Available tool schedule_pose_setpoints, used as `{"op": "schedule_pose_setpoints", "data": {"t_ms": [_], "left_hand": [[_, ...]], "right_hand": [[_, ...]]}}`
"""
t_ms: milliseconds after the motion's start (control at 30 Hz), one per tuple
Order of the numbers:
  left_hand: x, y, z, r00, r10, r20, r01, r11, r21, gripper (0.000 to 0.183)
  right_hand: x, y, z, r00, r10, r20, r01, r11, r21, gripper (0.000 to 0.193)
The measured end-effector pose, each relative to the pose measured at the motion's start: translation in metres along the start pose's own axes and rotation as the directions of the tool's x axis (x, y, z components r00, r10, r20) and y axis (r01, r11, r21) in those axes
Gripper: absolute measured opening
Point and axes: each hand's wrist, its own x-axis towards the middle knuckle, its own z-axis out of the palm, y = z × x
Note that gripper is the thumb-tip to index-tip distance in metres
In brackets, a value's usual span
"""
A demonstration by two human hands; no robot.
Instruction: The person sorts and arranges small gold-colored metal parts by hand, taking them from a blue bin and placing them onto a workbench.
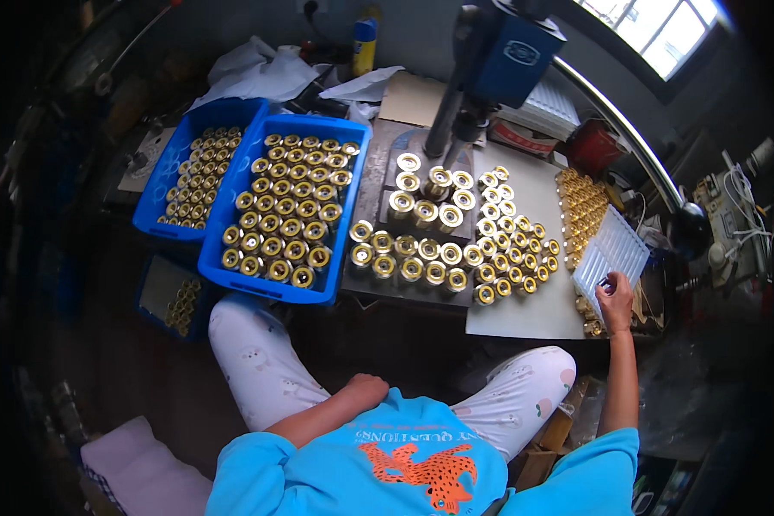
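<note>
My right hand [614, 303] is closed on the near edge of a pale, ribbed plastic tray [611, 249], which lies tilted over brass fittings at the right end of the bench. Close by the tray is a dense block of small brass fittings [583, 202]. My left hand [368, 391] rests in my lap against the blue shirt, its fingers mostly hidden. Left of the tray, many round brass fittings [514, 256] stand upright on a white sheet [525, 320]. More of them stand on the metal base of the press [516, 52].
Two blue bins [344, 288] of upright brass fittings stand on the left, with a smaller bin [146, 310] lower down. A yellow and blue spray can [364, 45], plastic bags [262, 73] and white stacked trays [546, 107] sit at the back. Cables [735, 193] hang at right.
</note>
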Motion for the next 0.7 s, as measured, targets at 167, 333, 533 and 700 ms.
{"op": "schedule_pose_setpoints", "data": {"t_ms": [167, 333, 533, 700], "left_hand": [[-0.002, 0.003, 0.002, 0.992, 0.049, -0.119, -0.047, 0.999, 0.019, 0.023], [-0.019, 0.005, -0.004, 0.955, 0.146, -0.258, -0.144, 0.989, 0.027, 0.021], [-0.025, -0.002, -0.001, 0.929, 0.097, -0.358, -0.113, 0.993, -0.025, 0.023], [-0.015, -0.011, 0.012, 0.928, 0.054, -0.368, -0.067, 0.997, -0.023, 0.024]], "right_hand": [[-0.006, -0.187, 0.000, 0.973, 0.000, 0.230, -0.188, 0.578, 0.794, 0.029], [-0.016, -0.377, 0.005, 0.856, -0.380, 0.350, -0.174, 0.425, 0.888, 0.031], [0.001, -0.517, 0.032, 0.626, -0.677, 0.386, -0.068, 0.446, 0.892, 0.033], [0.021, -0.579, 0.057, 0.425, -0.813, 0.397, 0.181, 0.507, 0.843, 0.031]]}}
